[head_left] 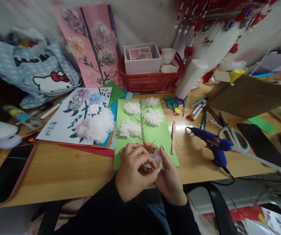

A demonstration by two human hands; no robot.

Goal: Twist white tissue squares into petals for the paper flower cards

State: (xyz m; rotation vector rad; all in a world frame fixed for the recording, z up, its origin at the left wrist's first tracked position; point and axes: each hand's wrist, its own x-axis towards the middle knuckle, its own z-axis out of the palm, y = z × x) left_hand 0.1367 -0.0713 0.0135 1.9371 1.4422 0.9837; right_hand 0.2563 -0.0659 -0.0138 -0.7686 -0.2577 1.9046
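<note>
Both my hands meet over the lower edge of a green sheet (120, 156). My left hand (135, 169) is closed, thumb and fingertips pinching the edge of a crumpled white tissue paper piece (157, 159). From the other side my right hand (169, 179) cups and grips the same piece between thumb and fingers. Part of the paper is hidden behind the fingers. Just beyond them, white tissue flowers (153, 117) sit along a painted grey-green stem (141, 120) on the sheet. A wooden stick (173, 138) lies across the sheet's right edge.
On the right lie a blue glue gun (211, 140), scissors (233, 133) and a dark phone (262, 143). Left are flower-decorated paper (54, 114), loose white tissue (103, 125) and another phone (10, 173). A red basket (145, 81) and paint pots (179, 110) stand behind.
</note>
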